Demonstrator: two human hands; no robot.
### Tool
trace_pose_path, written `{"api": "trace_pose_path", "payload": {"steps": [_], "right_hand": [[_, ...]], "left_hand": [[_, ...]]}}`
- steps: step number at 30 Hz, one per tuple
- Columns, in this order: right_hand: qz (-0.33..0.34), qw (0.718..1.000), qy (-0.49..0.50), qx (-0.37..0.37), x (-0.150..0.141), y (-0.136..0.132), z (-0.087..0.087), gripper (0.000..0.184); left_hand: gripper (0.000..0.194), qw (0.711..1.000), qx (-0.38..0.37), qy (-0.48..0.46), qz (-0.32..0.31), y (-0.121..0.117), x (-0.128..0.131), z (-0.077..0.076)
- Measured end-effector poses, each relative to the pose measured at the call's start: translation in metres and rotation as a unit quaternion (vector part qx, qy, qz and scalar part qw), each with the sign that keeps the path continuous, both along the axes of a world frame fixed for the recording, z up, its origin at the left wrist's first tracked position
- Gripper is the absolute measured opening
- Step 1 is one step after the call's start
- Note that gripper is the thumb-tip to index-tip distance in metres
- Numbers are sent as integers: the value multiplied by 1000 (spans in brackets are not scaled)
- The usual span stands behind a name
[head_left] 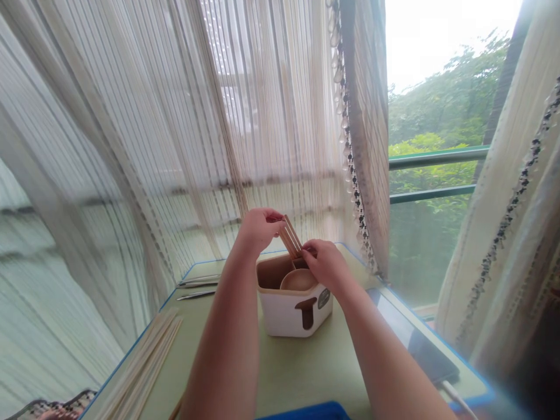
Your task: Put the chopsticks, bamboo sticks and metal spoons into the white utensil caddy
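Observation:
A white storage box (pixel 284 315) with a brown inside stands on the table, divided into compartments. Several thin brown sticks (pixel 290 238), which look like chopsticks, lean up out of its back part, their lower ends inside. My left hand (pixel 262 228) pinches them near their upper ends, above the back rim. Closed fingers of my right hand (pixel 324 261) are at the lower part of the sticks, over the box's right rim. A round brown piece (pixel 299 280) sits in the front of the box. The fingertips of both hands are partly hidden.
On the pale green table (pixel 301 373), light wooden sticks (pixel 144 364) lie at left, with thin metal utensils (pixel 199 287) behind them. A dark tablet (pixel 411 338) with a white cable (pixel 457 396) lies right. A blue object (pixel 306 412) is at the front edge. Curtains (pixel 280 116) hang behind.

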State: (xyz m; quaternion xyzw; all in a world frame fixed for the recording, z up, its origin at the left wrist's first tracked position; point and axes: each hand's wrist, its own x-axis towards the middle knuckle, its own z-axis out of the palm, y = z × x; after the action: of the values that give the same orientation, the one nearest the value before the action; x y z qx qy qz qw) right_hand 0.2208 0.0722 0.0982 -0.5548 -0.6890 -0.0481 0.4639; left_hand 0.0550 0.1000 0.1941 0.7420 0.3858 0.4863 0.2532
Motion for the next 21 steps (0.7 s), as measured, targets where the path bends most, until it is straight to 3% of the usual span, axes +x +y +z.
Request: {"api": "trace_pose_path", "payload": {"steps": [10,17,21], "right_hand": [[-9,999,32,-16,-4,-3,8,20],[1,1000,25,5,-8,-1,8,20],[10,999,23,-20,-10,1,8,21]], "left_hand": [[19,1000,8,-11,-13,10,2,-4],[20,995,45,-88,5,11,7,-1],[20,998,23,-52,-2,15,3,-4]]}}
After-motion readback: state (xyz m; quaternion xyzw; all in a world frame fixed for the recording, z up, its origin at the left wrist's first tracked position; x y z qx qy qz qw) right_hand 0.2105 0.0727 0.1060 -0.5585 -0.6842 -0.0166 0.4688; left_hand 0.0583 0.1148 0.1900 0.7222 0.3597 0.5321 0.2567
